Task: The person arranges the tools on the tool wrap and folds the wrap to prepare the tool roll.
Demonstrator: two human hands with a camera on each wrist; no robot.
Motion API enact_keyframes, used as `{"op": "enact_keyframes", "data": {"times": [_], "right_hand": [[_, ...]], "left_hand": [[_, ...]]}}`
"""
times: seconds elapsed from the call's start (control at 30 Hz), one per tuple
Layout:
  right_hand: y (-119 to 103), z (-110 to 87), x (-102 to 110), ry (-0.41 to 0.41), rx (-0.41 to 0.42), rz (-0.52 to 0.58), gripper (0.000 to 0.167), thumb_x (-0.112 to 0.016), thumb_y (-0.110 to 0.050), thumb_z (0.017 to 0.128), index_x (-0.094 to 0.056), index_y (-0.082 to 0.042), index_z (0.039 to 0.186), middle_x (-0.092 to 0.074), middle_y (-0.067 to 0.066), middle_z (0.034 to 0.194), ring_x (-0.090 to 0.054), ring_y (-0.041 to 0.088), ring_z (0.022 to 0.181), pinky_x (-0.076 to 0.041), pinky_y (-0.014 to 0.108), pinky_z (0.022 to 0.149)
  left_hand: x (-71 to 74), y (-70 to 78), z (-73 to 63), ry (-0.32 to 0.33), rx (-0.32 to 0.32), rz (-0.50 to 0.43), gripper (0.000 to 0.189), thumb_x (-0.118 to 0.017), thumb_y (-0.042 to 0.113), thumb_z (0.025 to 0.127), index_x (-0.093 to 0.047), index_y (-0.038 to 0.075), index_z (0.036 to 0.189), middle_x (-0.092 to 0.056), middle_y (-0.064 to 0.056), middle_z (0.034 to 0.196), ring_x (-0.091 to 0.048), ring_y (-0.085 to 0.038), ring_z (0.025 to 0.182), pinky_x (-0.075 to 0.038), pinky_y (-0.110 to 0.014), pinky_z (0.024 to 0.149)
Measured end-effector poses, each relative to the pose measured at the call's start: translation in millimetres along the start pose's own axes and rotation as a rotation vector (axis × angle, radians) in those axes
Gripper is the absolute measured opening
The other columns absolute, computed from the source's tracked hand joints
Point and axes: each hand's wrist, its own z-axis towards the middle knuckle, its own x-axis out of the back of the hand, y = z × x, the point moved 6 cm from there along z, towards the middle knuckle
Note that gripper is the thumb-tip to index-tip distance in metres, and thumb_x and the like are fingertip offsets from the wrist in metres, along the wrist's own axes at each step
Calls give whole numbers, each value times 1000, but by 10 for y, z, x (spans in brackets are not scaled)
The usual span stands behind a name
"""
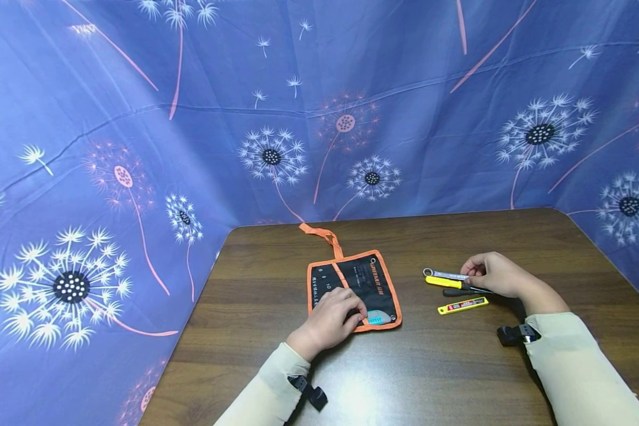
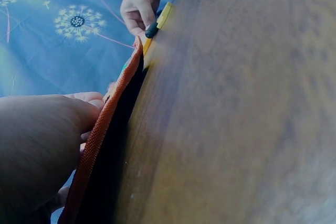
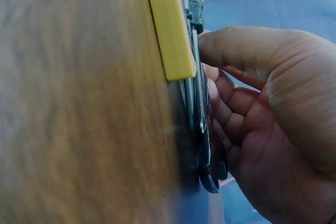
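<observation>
A black tool pouch (image 1: pixel 359 275) with orange edging lies flat on the table. My left hand (image 1: pixel 332 316) is over its lower part, thumb and fingertips pinching at the orange pocket edge. Beside those fingers, a teal and grey utility knife (image 1: pixel 379 318) shows on the pouch. At the right, my right hand (image 1: pixel 492 275) pinches the right end of a silver wrench (image 1: pixel 442 274); its other end is a ring. Just below the wrench lie a yellow-handled screwdriver (image 1: pixel 444 282) and a black-handled screwdriver (image 1: pixel 458 291). In the right wrist view, the thumb touches the metal tools (image 3: pixel 202 114).
Nearest the front among the loose tools is a flat yellow case (image 1: pixel 463 305) with a red label. An orange tie strap (image 1: pixel 325 234) trails from the pouch's top edge. The brown wooden table (image 1: pixel 420 367) meets a blue dandelion-print cloth (image 1: pixel 431 148) at the back and sides.
</observation>
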Motion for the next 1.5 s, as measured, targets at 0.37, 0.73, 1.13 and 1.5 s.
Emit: {"op": "enact_keyframes", "data": {"times": [0.37,0.73,1.13,1.5], "right_hand": [[23,2,-12,3,-2,30,7,-75,-2,94,-72,-6,99,-61,3,85,-55,19,78,-46,29,64],[-22,-14,-4,3,16,26,10,-73,0,94,-70,-8,100,-62,2,85,-56,19,78,-46,30,64],[-30,4,38,23,19,25,7,-71,-2,97,-70,-7,101,-63,4,89,-58,20,81,-47,31,67],[-8,-6,84,83,4,46,9,-74,-4,95,-69,-4,103,-64,6,90,-58,20,76,-48,31,62]], "left_hand": [[29,-22,-5,4,-12,-33,7,-67,30,105,-73,33,105,-58,18,104,-55,-7,112,-47,-38,98],[98,-102,-8,32,-20,-30,11,-68,27,104,-76,31,109,-63,16,111,-57,-8,113,-47,-37,103],[120,-180,10,21,8,-32,11,-68,27,104,-76,31,110,-62,17,112,-57,-7,112,-48,-39,103],[102,-199,2,-6,36,17,18,-68,27,104,-78,28,120,-63,13,117,-57,-10,111,-48,-37,100]]}}
